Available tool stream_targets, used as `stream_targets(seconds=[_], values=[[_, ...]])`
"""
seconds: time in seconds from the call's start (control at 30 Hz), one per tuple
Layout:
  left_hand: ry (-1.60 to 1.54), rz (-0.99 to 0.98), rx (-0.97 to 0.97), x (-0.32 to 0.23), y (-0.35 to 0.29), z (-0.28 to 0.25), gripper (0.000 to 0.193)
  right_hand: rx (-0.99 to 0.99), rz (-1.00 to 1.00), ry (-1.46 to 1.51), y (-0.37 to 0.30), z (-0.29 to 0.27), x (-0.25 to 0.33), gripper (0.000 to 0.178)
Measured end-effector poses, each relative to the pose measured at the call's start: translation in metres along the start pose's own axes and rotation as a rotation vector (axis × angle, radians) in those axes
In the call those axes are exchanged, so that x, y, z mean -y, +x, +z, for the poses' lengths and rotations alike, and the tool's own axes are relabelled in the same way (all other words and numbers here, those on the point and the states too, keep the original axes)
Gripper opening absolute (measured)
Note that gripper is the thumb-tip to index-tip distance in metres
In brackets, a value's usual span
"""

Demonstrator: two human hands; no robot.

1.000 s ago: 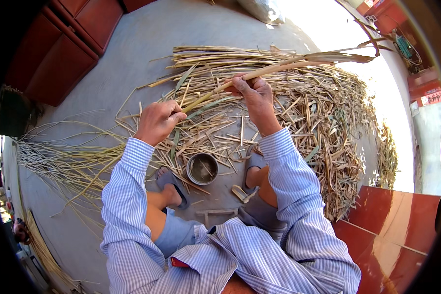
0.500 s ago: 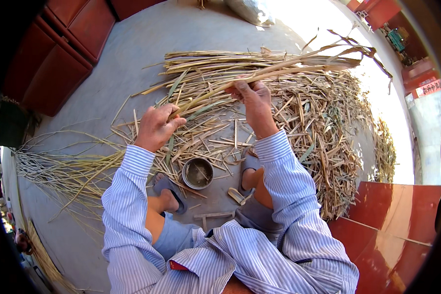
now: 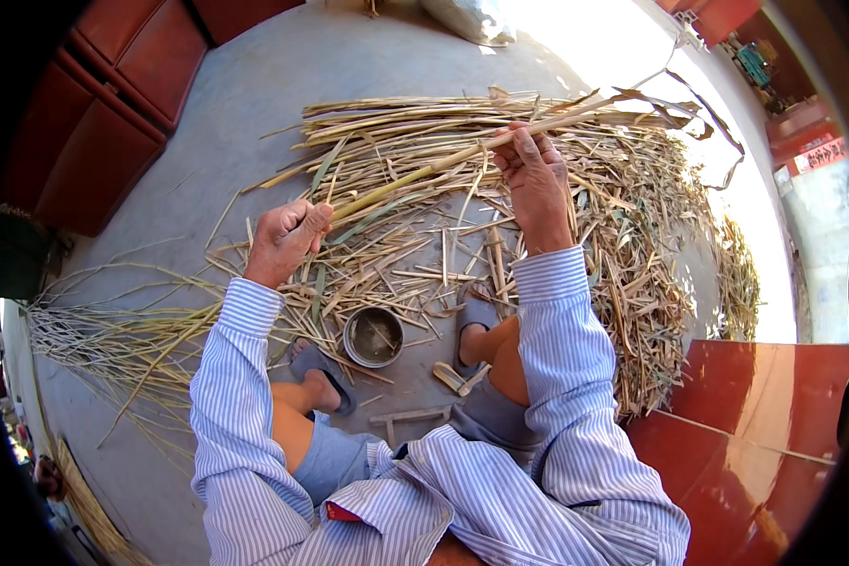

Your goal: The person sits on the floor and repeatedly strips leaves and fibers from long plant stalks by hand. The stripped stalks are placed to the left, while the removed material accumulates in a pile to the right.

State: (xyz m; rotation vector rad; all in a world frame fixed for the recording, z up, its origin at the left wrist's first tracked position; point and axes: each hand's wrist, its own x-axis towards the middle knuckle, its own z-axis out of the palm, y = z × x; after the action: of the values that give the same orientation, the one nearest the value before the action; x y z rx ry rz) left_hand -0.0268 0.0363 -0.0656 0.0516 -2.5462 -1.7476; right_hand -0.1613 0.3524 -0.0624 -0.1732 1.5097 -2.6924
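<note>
A long pale plant stalk [image 3: 413,177] runs across the view between my hands, rising from left to right. My left hand [image 3: 288,241] is closed around its greenish lower end. Farther up, my right hand [image 3: 538,184] pinches the stalk where dry tan husk wraps it. Beyond that hand, brown curled leaves [image 3: 674,111] trail off to the right. Under the stalk, long peeled stalks [image 3: 387,115] lie in a stack. Short dry husk pieces [image 3: 623,264] form a heap on the right, with more scraps strewn between my feet.
A round metal bowl [image 3: 374,337] with something dark inside stands between my sandalled feet. Thin branching stems [image 3: 132,325] spread over the floor at left. Red cabinets [image 3: 113,123] stand at the far left, a red panel [image 3: 755,406] at the near right. A pale sack [image 3: 472,19] sits at the back.
My right hand has slid up along the stalk, to the right, baring more of its greenish part. My left hand has shifted slightly left and down, still gripping the lower end.
</note>
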Motion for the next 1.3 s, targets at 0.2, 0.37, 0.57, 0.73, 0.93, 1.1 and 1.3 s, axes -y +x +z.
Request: stream_targets(seconds=[0.2,0.37,0.57,0.73,0.93,1.1,1.3], values=[[0.121,0.036,-0.036,-0.001,0.005,0.004,0.038,0.11,0.161,-0.061,-0.001,-0.001,0.008,0.026],[0.254,0.169,-0.105,-0.003,0.004,0.011,0.029,0.117,0.295,-0.372,-0.01,0.01,0.005,0.029],[0.362,0.234,-0.084,-0.004,0.003,0.015,0.027,0.135,0.223,-0.415,-0.007,0.01,-0.008,0.024],[0.452,0.299,-0.16,-0.003,0.005,0.024,0.026,0.062,-0.069,-0.749,-0.016,0.027,-0.023,0.025],[0.381,0.301,-0.159,-0.016,0.013,0.034,0.03,0.027,-0.159,-0.911,-0.021,0.029,-0.025,0.026],[0.215,0.2,-0.024,0.003,0.013,0.02,0.035,0.173,0.251,0.076,-0.014,0.031,-0.006,0.032],[0.377,0.302,-0.135,-0.013,0.008,0.029,0.033,0.02,0.114,-0.047,-0.014,0.029,-0.017,0.025]])
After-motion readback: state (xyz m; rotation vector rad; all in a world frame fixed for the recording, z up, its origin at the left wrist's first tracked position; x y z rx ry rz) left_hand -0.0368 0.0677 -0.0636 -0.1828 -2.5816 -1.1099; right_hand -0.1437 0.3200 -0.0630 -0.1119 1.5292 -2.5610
